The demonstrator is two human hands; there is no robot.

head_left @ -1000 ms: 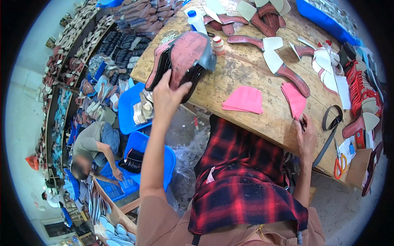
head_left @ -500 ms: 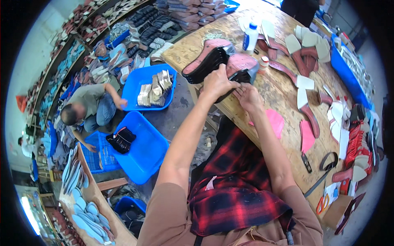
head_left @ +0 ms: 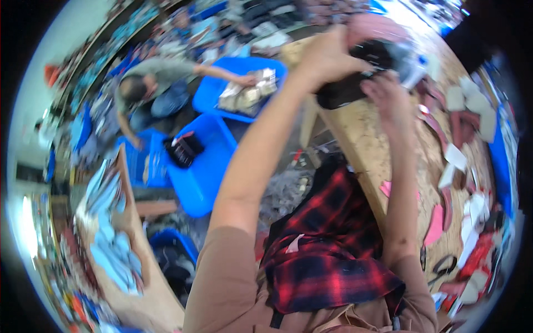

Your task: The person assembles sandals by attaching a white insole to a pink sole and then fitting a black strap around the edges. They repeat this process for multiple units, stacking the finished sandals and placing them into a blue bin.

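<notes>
My left hand [head_left: 327,61] grips a bundle of black, pink-topped shoe insoles [head_left: 375,53] above the corner of the wooden table [head_left: 355,139]. Motion smears the bundle, so its separate layers are hard to tell. My right hand [head_left: 388,97] is at the bundle's near right side, its bent fingertips pressed together against the black edges. Some of the stack is hidden behind my left hand. Across my lap lies a red and black checked cloth [head_left: 327,261].
Left of the table, a crouching person [head_left: 158,89] reaches into a blue tub [head_left: 208,100] of pale stacked pieces [head_left: 250,97]. A nearer blue tub [head_left: 202,183] holds a black bundle [head_left: 184,149]. Pink and white shoe parts [head_left: 463,127] cover the table's right side.
My hands have carried the bundle up and away from me as the view swung. The crouching person's arm now reaches into the far tub.
</notes>
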